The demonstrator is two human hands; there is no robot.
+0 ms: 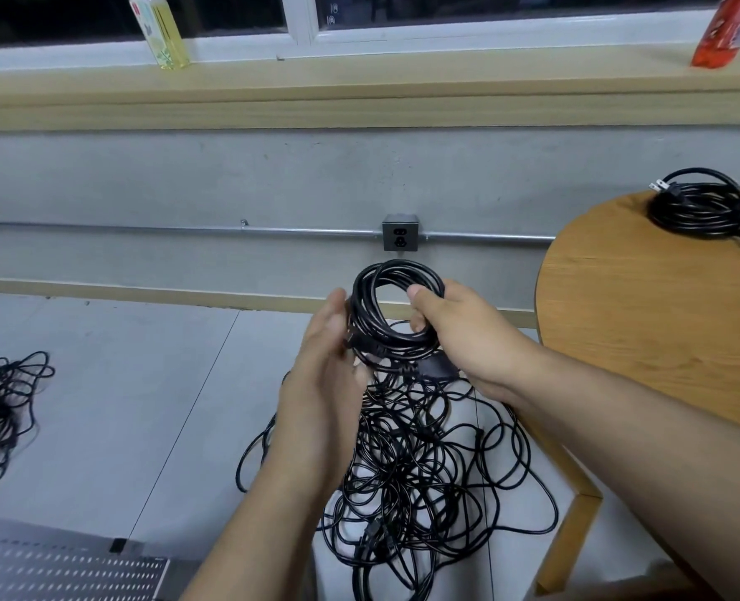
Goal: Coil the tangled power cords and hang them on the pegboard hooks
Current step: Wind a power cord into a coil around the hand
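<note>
Coiling is the step in hand: the black coil (396,305) is held above the floor (142,405), the right grip (446,327) curled round its loops, the left grip (329,353) spread flat against its side. Below lies the tangled pile (424,470). Next, I judge, more smooth, rubbery cord must be drawn free without knots. A finished coil (702,206) rests on the round wooden worktop (641,318); the perforated pegboard (56,570) lies low left.

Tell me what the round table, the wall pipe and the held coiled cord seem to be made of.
The round table looks like wood or wood veneer, matte: grain lines, warm tan colour. The wall pipe seems bare metal, perhaps galvanised steel: grey with a dull sheen. The coiled cord appears jacketed in black rubber or plastic: smooth, slightly glossy.
</note>
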